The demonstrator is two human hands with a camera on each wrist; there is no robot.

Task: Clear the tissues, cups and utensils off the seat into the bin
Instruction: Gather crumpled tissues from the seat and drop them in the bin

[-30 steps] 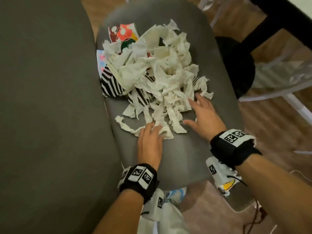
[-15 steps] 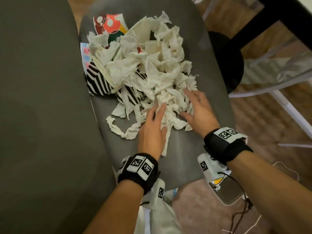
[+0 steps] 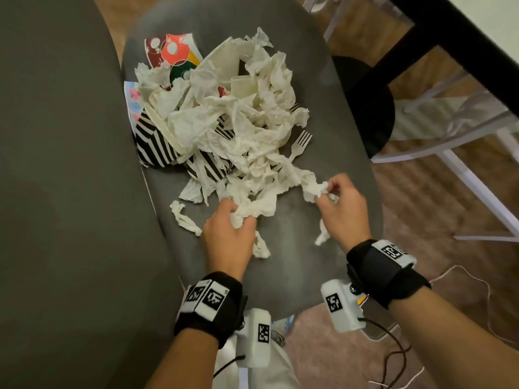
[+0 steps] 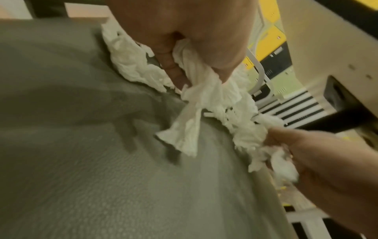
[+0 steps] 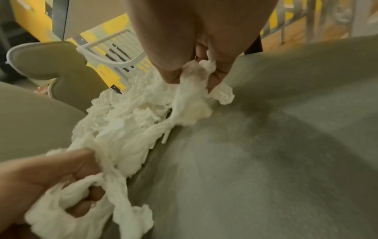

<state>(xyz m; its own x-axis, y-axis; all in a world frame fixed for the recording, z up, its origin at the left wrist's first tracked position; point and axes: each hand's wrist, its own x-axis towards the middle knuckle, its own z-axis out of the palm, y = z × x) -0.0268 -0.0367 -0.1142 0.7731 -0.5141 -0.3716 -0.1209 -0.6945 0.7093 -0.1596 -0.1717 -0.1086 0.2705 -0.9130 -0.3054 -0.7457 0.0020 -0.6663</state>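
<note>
While both hands (image 3: 229,234) grip tissues (image 3: 230,130), fork (image 3: 298,146) tines point away.

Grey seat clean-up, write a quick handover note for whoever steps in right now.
Left hand: grip closed on crumpled white tissue strips at the near edge of the pile.
Right hand: pinching another white tissue wad.
Still on the grey seat: most tissues, black-and-white striped paper cups, colourful paper cup, white plastic fork.
Done: nothing binned that I can see. Bin not in view.
Left: everything.
</note>
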